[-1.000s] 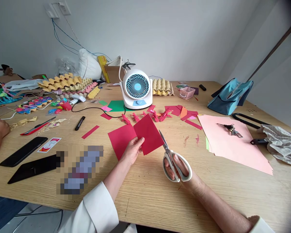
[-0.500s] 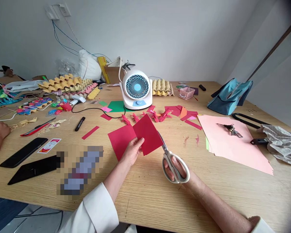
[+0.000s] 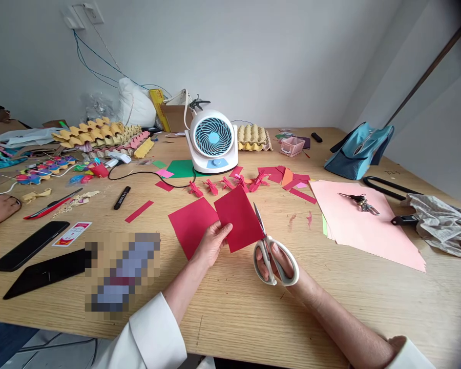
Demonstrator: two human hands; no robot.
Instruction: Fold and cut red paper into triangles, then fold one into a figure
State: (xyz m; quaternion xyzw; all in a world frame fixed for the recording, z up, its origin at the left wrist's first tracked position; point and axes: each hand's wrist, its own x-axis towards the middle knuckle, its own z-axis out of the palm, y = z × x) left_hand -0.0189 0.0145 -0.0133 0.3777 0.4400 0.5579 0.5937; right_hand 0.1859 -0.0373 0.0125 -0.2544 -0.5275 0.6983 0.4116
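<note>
My left hand pinches a square of red paper by its lower left part, thumb on top. A second red sheet lies partly behind that hand; whether the hand also grips it, I cannot tell. My right hand has its fingers through the handles of the scissors, whose blades are parted at the right edge of the held paper. Beyond the sheets, several small red folded paper pieces stand in a row.
A white fan stands at the back. Pink sheets with keys lie to the right, near a blue bag. Red scraps, a black marker and another person's hand are also on the table.
The scissors have opened, their handles and blades spreading apart. The held red paper has turned slightly and come a little lower. The view has shifted slightly.
</note>
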